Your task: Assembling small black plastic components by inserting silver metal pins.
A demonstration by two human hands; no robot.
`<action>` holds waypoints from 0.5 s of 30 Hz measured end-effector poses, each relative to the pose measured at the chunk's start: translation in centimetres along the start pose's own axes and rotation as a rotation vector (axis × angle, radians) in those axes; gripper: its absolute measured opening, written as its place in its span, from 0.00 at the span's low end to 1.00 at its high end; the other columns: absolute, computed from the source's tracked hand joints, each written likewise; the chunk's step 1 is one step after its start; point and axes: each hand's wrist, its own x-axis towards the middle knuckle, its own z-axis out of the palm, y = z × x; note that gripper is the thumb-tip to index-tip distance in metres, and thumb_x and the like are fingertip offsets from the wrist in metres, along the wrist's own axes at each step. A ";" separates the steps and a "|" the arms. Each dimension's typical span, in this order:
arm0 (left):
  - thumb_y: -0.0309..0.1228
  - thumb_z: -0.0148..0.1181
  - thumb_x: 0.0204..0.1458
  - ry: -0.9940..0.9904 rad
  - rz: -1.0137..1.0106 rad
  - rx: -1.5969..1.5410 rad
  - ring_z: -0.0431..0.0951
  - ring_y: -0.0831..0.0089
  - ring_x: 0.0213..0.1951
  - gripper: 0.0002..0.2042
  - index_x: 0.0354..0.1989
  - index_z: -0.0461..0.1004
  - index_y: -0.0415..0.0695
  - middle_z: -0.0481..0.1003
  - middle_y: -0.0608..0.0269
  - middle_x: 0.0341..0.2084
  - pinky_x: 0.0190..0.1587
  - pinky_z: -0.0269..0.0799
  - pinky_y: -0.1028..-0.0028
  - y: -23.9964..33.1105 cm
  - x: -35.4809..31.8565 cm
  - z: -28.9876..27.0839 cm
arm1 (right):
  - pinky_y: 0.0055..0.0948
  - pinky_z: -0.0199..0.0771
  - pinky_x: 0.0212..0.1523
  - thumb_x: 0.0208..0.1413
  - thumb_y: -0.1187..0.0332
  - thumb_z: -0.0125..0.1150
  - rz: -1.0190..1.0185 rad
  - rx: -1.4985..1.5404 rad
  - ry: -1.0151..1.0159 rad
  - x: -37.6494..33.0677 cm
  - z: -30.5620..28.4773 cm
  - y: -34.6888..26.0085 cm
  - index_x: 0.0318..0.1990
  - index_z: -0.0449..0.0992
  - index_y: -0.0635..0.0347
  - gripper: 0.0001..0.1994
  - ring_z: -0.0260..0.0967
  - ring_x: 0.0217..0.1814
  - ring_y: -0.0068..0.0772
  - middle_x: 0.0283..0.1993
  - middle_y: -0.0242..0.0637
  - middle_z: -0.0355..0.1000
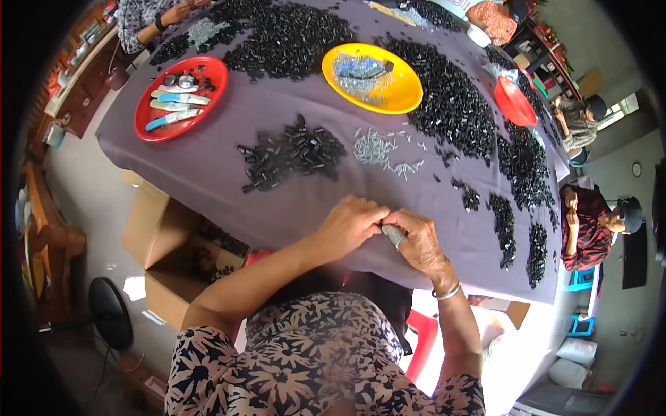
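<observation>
Both hands meet at the table's near edge, over the grey cloth (291, 208). Left hand (350, 225) curled narrow, fingertips pressed against the right hand's; can't tell what it pinches. Right hand (416, 239) closed around a small grey piece (393, 234), which pokes out between thumb and fingers right where the two hands touch. Silver bangle (447, 292) on the right wrist.

Just beyond the hands, mid-table: loose pile of small black parts (291, 152), and beside it to the right a scatter of small silver pins (378, 151). Chain of black-part heaps (517, 201) runs down along the right edge toward the near right corner.

Farther back: red plate (154, 125) near the left edge, holding several light flat tools plus a few black bits. Yellow plate (402, 97) around the centre, with a heap of silvery pieces in it. Red bowl (515, 104) at the right edge, tilted. Big spread of black parts (291, 38) across the far side.

Below the left edge, on the floor: open cardboard box (166, 243) with dark parts inside.

Other people: one person's hands (173, 14) at the far left corner, two more seated off the right edge (590, 222).
</observation>
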 end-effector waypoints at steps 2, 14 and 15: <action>0.25 0.69 0.39 -0.039 -0.014 0.048 0.76 0.61 0.33 0.21 0.45 0.75 0.41 0.76 0.61 0.29 0.39 0.69 0.64 0.2 0.1 -0.1 | 0.29 0.74 0.32 0.52 0.82 0.61 0.114 0.090 0.005 -0.2 0.0 0.0 0.39 0.77 0.63 0.08 0.75 0.32 0.30 0.34 0.40 0.76; 0.20 0.67 0.42 0.104 -0.168 -0.193 0.79 0.64 0.29 0.22 0.49 0.72 0.39 0.78 0.61 0.28 0.33 0.76 0.69 -0.6 -0.2 0.4 | 0.21 0.76 0.22 0.57 0.77 0.57 0.698 0.620 -0.023 0.5 0.3 -0.1 0.38 0.79 0.66 0.06 0.72 0.24 0.22 0.29 0.35 0.76; 0.20 0.67 0.42 0.106 -0.166 -0.192 0.79 0.64 0.29 0.22 0.49 0.72 0.39 0.78 0.61 0.28 0.33 0.76 0.69 -0.5 -0.2 0.3 | 0.21 0.76 0.22 0.57 0.77 0.57 0.695 0.620 -0.023 0.6 0.4 -0.2 0.38 0.79 0.66 0.06 0.72 0.24 0.22 0.29 0.35 0.76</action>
